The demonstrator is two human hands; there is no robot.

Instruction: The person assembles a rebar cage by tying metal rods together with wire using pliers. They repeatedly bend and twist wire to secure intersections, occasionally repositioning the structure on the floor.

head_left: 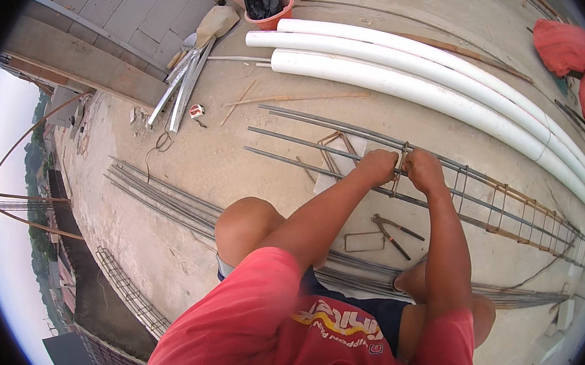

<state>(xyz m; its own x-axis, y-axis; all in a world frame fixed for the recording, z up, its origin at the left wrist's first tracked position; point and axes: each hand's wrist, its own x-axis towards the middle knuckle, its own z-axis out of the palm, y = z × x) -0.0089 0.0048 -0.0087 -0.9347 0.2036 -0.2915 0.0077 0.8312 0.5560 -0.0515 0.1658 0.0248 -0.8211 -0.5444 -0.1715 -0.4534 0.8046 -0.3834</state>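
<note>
A long cage of steel reinforcing bars (316,146) lies across in front of me, its left ends bare. Around the bars stands a thin rectangular steel stirrup (395,189). My left hand (377,168) is closed on its left side, and my right hand (424,172) grips it from the right; both sets of fingertips are partly hidden. Farther right, several more stirrups (492,207) ring the bars. Below the cage, pincers with dark handles (396,238) lie on the floor next to a loose rectangular stirrup (364,242). More loose stirrups (332,141) lie partly under the bars.
Bundled steel bars (159,195) run beneath my legs. White plastic pipes (385,79) lie beyond the cage. A tape measure (196,111) and metal channels (188,83) rest at the left. An orange bucket (270,22) stands far back. A person in red (568,50) bends at far right.
</note>
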